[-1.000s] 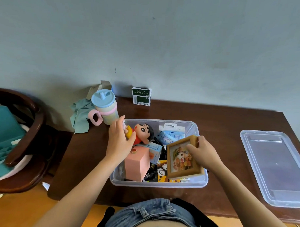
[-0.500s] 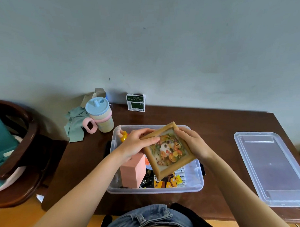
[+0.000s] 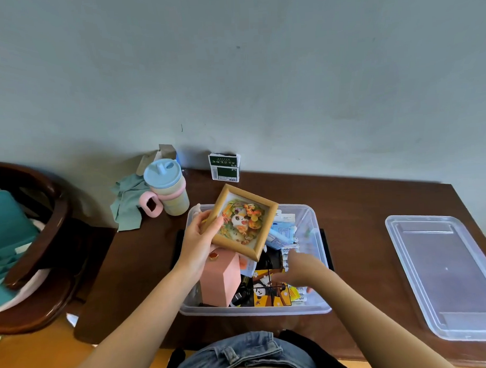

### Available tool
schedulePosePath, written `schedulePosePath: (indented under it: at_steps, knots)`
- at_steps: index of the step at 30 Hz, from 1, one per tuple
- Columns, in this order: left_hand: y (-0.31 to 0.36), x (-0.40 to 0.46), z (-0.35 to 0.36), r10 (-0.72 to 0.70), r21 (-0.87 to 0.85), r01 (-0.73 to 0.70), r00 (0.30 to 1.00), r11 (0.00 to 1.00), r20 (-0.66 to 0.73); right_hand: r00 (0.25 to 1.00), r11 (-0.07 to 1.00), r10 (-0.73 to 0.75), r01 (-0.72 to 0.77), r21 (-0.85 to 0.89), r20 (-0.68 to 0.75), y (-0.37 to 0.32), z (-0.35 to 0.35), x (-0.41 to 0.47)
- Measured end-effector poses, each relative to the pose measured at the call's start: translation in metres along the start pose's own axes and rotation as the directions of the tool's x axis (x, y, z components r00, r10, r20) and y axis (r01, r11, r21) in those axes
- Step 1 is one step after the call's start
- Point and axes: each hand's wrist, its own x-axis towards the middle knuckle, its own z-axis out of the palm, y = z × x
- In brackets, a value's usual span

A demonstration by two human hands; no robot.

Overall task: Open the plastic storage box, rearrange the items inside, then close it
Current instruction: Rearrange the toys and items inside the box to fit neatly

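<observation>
- Dark brown wooden table (image 3: 361, 207) against a pale grey-green wall carries the work; the clear plastic storage box (image 3: 320, 309) sits open at its near edge, right under both forearms.
- Its flat clear plastic lid (image 3: 446, 273) lies well off to the right of the right hand, so closing is not yet due.
- Left hand (image 3: 195, 242) grips the small light-wood picture frame with a panda-and-flowers picture (image 3: 241, 221) by its left edge, thumb on the front, holding it tilted above the far-left part of the box.
- Right hand (image 3: 300, 270) reaches down into the box with fingers loosely spread, holding nothing, its tips at the orange-and-black panda card (image 3: 270, 290) on the floor of the box.
- Just below the left hand stands a pink rectangular block (image 3: 221, 278); small blue-and-white packets (image 3: 282, 232) lie beyond the right hand.
- To do this step well, I judge: keep the frame lifted clear while the right hand flattens or shifts the loose cards, making a level bed.
- Then lay the frame flat, face up, below the rim so the lid can seat.
</observation>
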Motion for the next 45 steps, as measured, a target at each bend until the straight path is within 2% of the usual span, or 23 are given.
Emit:
schedulePosePath:
  at_steps: [4,8,12,18,20,23,26,28,30,34,36,41,45]
  knots:
    - [-0.005,0.001,-0.002,0.005,-0.051,-0.006,1.0,0.999,-0.011,1.0,0.997,0.018,-0.017,-0.072,0.018,-0.01,0.019,0.007]
    - [-0.015,0.0,-0.008,-0.025,-0.069,0.022,0.999,0.997,-0.032,0.996,0.998,0.023,-0.027,0.049,0.084,-0.012,0.026,0.015]
    - [-0.017,0.003,-0.013,-0.046,-0.093,0.042,0.998,0.995,-0.042,0.996,0.998,0.023,-0.028,0.056,0.087,-0.01,0.031,0.021]
    - [-0.016,0.004,-0.014,-0.068,-0.11,0.062,0.996,0.992,-0.055,0.992,0.933,0.04,-0.082,0.352,0.123,-0.004,0.026,0.025]
    - [-0.016,0.004,-0.014,-0.069,-0.123,0.062,0.996,0.991,-0.059,0.998,0.924,0.015,-0.037,0.381,0.061,-0.004,0.019,0.023]
    - [-0.016,0.004,-0.017,-0.066,-0.137,0.058,0.996,0.989,-0.055,0.99,0.913,-0.008,0.064,0.402,-0.141,0.004,-0.005,0.013]
    - [-0.016,0.004,-0.019,-0.064,-0.161,0.055,0.997,0.985,-0.046,0.929,0.837,0.043,0.167,0.52,-0.367,0.018,-0.03,0.0]
    - [-0.015,0.004,-0.019,-0.06,-0.156,0.054,0.998,0.986,-0.036,0.899,0.755,0.099,0.212,0.621,-0.427,0.028,-0.042,-0.006]
    - [-0.015,0.004,-0.019,-0.058,-0.14,0.053,0.998,0.989,-0.03,0.902,0.655,0.133,0.23,0.72,-0.41,0.034,-0.047,-0.008]
    - [-0.012,0.004,-0.02,-0.062,-0.152,0.056,0.997,0.987,-0.037,0.907,0.602,0.147,0.235,0.763,-0.395,0.039,-0.047,-0.01]
    - [-0.009,0.004,-0.022,-0.059,-0.172,0.051,0.997,0.984,-0.041,0.914,0.53,0.119,0.272,0.803,-0.388,0.036,-0.044,-0.012]
    - [0.004,0.003,-0.022,-0.03,-0.23,0.02,0.999,0.973,-0.037,0.935,0.195,0.045,0.337,0.921,-0.352,0.019,-0.046,-0.014]
    - [0.017,0.001,-0.021,-0.003,-0.304,-0.007,1.0,0.953,-0.03,0.954,-0.025,0.007,0.3,0.954,-0.3,0.002,-0.054,-0.007]
